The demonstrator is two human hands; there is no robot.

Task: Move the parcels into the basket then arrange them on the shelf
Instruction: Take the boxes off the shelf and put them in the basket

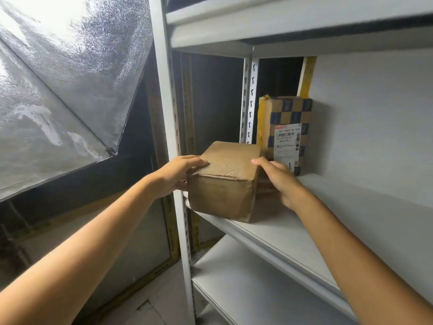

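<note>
At the shelf's [293,231] front left corner the brown box [225,184] overhangs the front edge, just in front of the upright checked box [288,127]. The left hand [175,174] and right hand [281,181] clamp its sides. Released this far out, I reckon it tips off.

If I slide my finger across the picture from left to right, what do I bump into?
Plastic sheet → left hand → brown box → right hand → white wall. I skipped the checked box; the right hand overlaps it.
</note>
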